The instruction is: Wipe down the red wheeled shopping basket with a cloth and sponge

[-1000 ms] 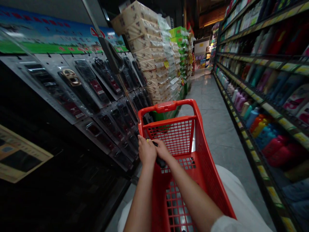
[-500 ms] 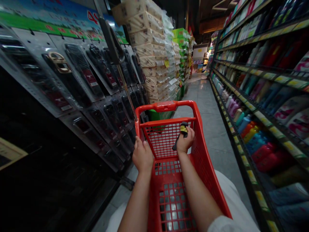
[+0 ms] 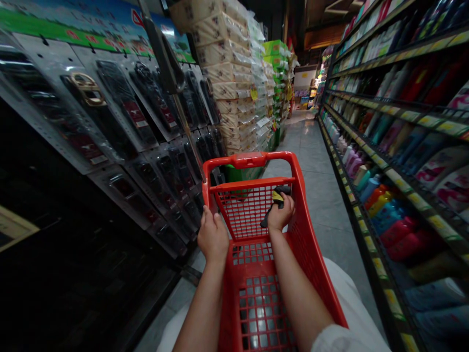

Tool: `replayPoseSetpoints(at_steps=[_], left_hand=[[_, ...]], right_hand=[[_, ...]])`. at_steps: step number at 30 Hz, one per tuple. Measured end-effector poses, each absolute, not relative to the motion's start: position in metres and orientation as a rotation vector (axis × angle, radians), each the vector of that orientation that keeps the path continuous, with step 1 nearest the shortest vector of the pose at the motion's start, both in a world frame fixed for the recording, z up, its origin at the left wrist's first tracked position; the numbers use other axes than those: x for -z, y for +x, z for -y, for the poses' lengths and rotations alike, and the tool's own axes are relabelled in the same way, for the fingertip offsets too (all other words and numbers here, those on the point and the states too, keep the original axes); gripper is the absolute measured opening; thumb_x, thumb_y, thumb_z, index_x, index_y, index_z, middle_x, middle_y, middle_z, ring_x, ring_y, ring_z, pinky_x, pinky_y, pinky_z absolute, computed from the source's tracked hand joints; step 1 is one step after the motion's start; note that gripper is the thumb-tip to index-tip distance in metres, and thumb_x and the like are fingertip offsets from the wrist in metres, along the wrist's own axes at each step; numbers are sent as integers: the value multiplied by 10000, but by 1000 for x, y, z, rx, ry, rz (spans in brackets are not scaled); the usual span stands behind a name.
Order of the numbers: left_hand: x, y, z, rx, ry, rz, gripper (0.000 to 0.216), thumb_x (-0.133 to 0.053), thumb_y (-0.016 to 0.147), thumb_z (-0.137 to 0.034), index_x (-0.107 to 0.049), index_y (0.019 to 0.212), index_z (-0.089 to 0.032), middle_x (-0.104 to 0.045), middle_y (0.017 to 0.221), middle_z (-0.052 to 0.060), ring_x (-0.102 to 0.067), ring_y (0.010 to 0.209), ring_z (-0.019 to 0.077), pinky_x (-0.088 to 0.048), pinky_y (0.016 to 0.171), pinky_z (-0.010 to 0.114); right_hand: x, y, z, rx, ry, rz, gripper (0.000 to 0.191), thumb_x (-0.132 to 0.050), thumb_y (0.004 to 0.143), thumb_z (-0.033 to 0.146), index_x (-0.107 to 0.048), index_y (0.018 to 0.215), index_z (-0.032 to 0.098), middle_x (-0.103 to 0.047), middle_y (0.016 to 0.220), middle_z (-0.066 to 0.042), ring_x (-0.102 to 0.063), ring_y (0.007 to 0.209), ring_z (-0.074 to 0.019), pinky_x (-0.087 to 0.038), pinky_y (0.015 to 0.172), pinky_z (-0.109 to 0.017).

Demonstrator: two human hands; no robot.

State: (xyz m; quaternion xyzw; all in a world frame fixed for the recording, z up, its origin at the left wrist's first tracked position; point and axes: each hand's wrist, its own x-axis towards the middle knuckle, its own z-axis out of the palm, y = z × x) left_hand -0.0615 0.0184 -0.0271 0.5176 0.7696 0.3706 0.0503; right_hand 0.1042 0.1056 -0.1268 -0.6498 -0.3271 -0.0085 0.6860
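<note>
A red plastic shopping basket (image 3: pixel 251 269) with grid walls and a looped handle stands on the floor in front of me, between my legs. My left hand (image 3: pixel 213 235) is closed on its left rim, with the fingertips partly hidden behind it. Inside, near the far right corner, my right hand (image 3: pixel 281 213) grips a black-and-yellow item (image 3: pixel 277 195) against the far grid wall. A dark end hangs below my fingers; its exact kind is unclear. From the basket's far left corner a metal rod with a black grip (image 3: pixel 161 54) rises leaning left.
Packaged belts (image 3: pixel 120 98) hang on a rack at left. Beyond them rise stacks of plastic-wrapped packs (image 3: pixel 230 83) and green boxes (image 3: pixel 274 63). Shelves of bottles (image 3: pixel 384 205) run along the right. Grey floor tiles (image 3: pixel 308 161) stretch ahead between them.
The black-and-yellow item has turned slightly in my right hand, showing its yellow part differently. My left hand and the basket appear shifted a little to the left in view.
</note>
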Motion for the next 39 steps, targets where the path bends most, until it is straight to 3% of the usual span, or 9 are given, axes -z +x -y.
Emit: replayPoseSetpoints(at_steps=[6,13,20,29,39], left_hand=[[33,-64,-21,-1229,1519,-2262,501,-361,968,-277,-467,1440,-149,-518,1441,105,-553,1270,230,-466,1018,323],[31,-61,-22,-1193,1523,-2273,495,-378,966,-257,-470,1433,-119,-507,1447,127,-562,1260,218,-465,1014,299],[32,-62,-21,-1221,1536,-2235,504,-367,963,-249,-459,1438,-107,-502,1452,127,-558,1265,220,-460,1021,310],[33,-62,-22,-1232,1520,-2211,510,-355,962,-263,-464,1436,-107,-519,1439,127,-560,1261,222,-460,1015,308],[33,-63,-22,-1214,1521,-2238,510,-374,957,-257,-458,1441,-121,-521,1440,125,-572,1246,223,-467,1005,305]], right_hand=[[116,53,-101,-180,-1428,1127,456,-437,784,92,-664,1158,220,-599,1175,-88,-507,1118,-232,-400,979,-381],[86,-4,-107,-136,-1418,1709,410,-506,857,131,-687,1189,287,-603,1212,-70,-478,1010,-236,-430,879,-355],[120,15,-95,-25,-1522,2058,357,-502,937,205,-653,1238,324,-606,1245,-63,-469,1010,-228,-406,773,-325],[78,15,-110,50,-1425,1993,378,-486,941,214,-644,1257,351,-603,1261,-44,-452,1002,-231,-392,796,-336],[146,25,-87,-12,-1566,2186,321,-470,960,225,-693,1158,342,-625,1183,-45,-473,987,-219,-380,709,-298]])
